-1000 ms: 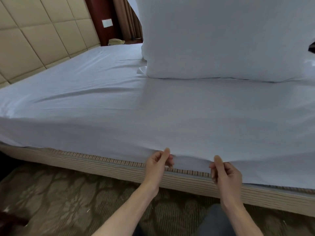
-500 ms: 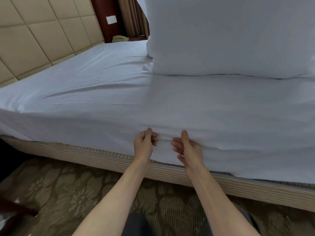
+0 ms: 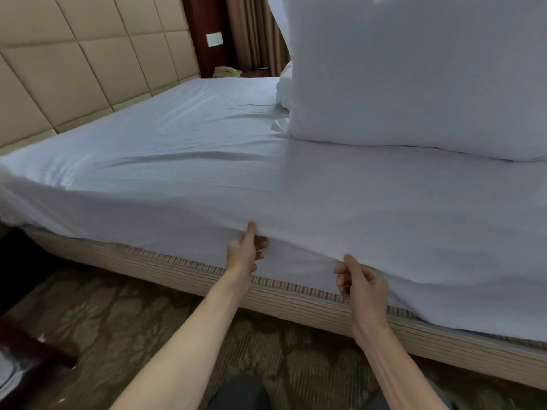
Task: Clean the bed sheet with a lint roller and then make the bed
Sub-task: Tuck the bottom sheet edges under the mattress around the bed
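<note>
At mattress side — left hand (image 3: 245, 251), right hand (image 3: 362, 284) apart, both pinching bed sheet (image 3: 207, 184) hanging edge.

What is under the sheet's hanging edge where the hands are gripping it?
Below the sheet edge held by left hand and right hand, the striped bed base shows; the mattress is covered.
</note>
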The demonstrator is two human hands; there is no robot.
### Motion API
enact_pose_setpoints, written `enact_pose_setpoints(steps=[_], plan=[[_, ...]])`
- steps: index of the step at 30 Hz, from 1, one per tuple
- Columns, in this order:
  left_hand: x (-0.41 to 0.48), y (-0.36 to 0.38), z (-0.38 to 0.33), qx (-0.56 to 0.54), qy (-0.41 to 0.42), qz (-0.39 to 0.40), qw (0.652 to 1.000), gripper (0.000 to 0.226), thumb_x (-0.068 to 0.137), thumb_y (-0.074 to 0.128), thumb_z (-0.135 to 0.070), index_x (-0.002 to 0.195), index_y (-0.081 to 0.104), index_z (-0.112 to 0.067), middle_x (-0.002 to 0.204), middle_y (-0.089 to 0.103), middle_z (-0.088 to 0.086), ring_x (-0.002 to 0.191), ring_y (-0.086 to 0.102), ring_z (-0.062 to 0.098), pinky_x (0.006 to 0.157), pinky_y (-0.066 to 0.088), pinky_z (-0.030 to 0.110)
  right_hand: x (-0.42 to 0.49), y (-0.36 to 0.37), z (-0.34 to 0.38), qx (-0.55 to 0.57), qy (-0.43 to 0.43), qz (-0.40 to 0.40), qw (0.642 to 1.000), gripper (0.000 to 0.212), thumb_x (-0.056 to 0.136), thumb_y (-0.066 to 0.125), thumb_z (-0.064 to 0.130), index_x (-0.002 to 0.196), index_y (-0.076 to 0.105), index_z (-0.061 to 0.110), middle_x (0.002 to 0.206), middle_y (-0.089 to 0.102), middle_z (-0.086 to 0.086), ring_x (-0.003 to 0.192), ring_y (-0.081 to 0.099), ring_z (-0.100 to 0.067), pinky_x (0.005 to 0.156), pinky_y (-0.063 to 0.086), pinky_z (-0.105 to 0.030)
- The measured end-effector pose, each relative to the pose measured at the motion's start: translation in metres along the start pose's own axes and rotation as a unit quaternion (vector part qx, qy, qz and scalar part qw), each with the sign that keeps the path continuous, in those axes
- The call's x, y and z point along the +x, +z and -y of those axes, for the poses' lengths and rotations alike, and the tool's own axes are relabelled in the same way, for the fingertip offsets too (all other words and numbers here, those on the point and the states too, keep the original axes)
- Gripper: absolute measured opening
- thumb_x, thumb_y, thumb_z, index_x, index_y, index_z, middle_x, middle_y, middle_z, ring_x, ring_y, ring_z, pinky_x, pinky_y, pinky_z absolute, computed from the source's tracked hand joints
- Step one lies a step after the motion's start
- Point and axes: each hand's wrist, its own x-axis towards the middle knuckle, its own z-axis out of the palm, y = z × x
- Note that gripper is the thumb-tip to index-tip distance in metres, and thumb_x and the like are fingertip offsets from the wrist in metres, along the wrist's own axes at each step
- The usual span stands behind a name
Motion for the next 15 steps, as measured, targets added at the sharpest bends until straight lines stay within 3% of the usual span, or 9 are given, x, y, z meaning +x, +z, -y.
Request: enact_pose_setpoints(steps=[4,9,12,15], plan=[[0.019,-0.008,0.001,0.022,0.059,0.023,0.998,0.038,0.103,0.056,-0.041,0.083,0.067,-0.011,0.071,0.067,-0.003,0.058,0.050,0.010,0.046,0.030,0.023,0.005,0.023,-0.007,-0.014,0.029,-0.019,0.999,0.042,0.098,0.060,0.043,0.079,0.071,0.008,0.062,0.063,-0.002,0.060,0.054,-0.013,0.058,0.040,-0.027],[0.024,-0.021,0.011,0.021,0.110,0.068,0.991,0.038,0.104,0.056,-0.035,0.075,0.061,-0.011,0.060,0.058,-0.003,0.054,0.047,0.008,0.047,0.034,0.020,0.008,0.095,-0.021,-0.119,0.115,0.107,0.980,0.069,0.092,0.047,0.071,0.090,0.077,0.008,0.073,0.073,-0.008,0.057,0.059,-0.014,0.052,0.039,-0.026],[0.022,-0.027,0.011,0.027,0.123,0.082,0.989,0.038,0.104,0.056,-0.033,0.074,0.061,-0.010,0.061,0.054,0.001,0.054,0.048,0.009,0.052,0.038,0.019,0.015,0.134,-0.025,-0.096,0.119,0.098,0.983,0.066,0.094,0.048,0.068,0.091,0.077,0.009,0.078,0.076,-0.007,0.057,0.061,-0.012,0.053,0.040,-0.026],[0.019,-0.030,0.014,0.026,0.138,0.082,0.987,0.039,0.104,0.056,-0.032,0.073,0.059,-0.009,0.058,0.051,-0.002,0.054,0.046,0.009,0.055,0.038,0.022,0.017,0.148,-0.029,-0.069,0.050,0.030,0.996,0.054,0.099,0.055,0.052,0.080,0.073,0.005,0.064,0.069,-0.003,0.055,0.058,-0.011,0.054,0.043,-0.028]])
